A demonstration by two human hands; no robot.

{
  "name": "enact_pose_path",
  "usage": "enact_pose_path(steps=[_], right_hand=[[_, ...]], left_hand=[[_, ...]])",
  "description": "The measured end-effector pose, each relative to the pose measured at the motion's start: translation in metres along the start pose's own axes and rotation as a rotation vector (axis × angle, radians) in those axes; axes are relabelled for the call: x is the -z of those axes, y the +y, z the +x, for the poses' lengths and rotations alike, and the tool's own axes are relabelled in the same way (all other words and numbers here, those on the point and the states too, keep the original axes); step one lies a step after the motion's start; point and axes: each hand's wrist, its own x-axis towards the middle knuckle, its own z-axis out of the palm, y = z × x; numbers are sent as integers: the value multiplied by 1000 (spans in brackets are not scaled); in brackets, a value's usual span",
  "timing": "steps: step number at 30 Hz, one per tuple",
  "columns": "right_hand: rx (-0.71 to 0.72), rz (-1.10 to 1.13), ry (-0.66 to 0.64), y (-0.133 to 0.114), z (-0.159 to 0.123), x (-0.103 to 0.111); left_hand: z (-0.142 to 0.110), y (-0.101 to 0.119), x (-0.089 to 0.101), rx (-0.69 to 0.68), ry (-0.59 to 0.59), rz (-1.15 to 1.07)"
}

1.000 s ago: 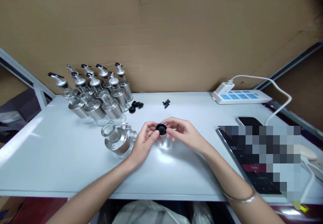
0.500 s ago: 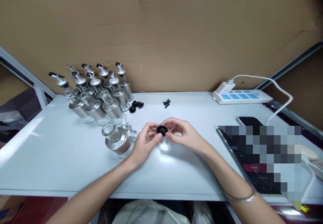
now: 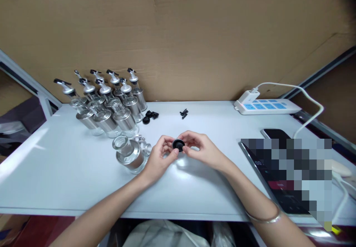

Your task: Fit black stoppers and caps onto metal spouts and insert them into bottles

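Note:
Both of my hands meet over the middle of the white table [image 3: 69,176]. My left hand [image 3: 160,160] and my right hand [image 3: 203,150] pinch a small round black cap [image 3: 178,144] between their fingertips. A clear glass piece sits under the cap, mostly hidden by my fingers. Just left of my left hand stands an open glass bottle with a metal sleeve [image 3: 128,155] and no spout.
Several spouted glass bottles [image 3: 108,102] stand grouped at the back left. Small black parts [image 3: 150,116] and more black parts [image 3: 183,113] lie behind my hands. A white power strip [image 3: 267,106], a phone [image 3: 274,133] and a dark tablet [image 3: 278,187] occupy the right side. A cardboard wall [image 3: 178,35] rises behind.
My hands and the black cap have shifted very slightly; the fingers have turned a little around the cap. Nothing else has moved.

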Motion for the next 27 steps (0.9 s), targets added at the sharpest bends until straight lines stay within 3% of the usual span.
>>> enact_pose_path(steps=[27], right_hand=[[32, -98, -20, -2, -3, -3]], left_hand=[[-2, -1, 1, -30, 0, 145]])
